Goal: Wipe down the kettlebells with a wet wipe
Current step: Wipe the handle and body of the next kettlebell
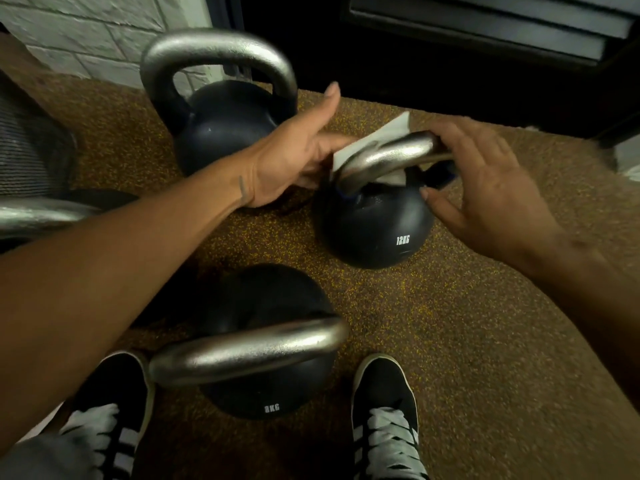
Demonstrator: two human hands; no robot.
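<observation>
— So, which weight is being wiped?
— The dark round 12KG kettlebell (pixel 374 230), right of centre on the brown speckled rubber floor (pixel 450 323). Its ball is matt with white lettering, and its silvery steel handle (pixel 391 154) shines.
— And the cloth?
— The white wet wipe (pixel 388 133) passes through that handle and drapes over its far side. The left hand (pixel 294 157) grips the wipe's left end, thumb sticking out straight.
— The other hand?
— The right hand (pixel 485 181) rests at the handle's right end, fingers spread and nearly straight, holding nothing.
— Anything nearby?
— A dark 8KG kettlebell (pixel 263 393) stands nearer the feet. A larger dark kettlebell (pixel 221 126) stands behind, to the left.
</observation>
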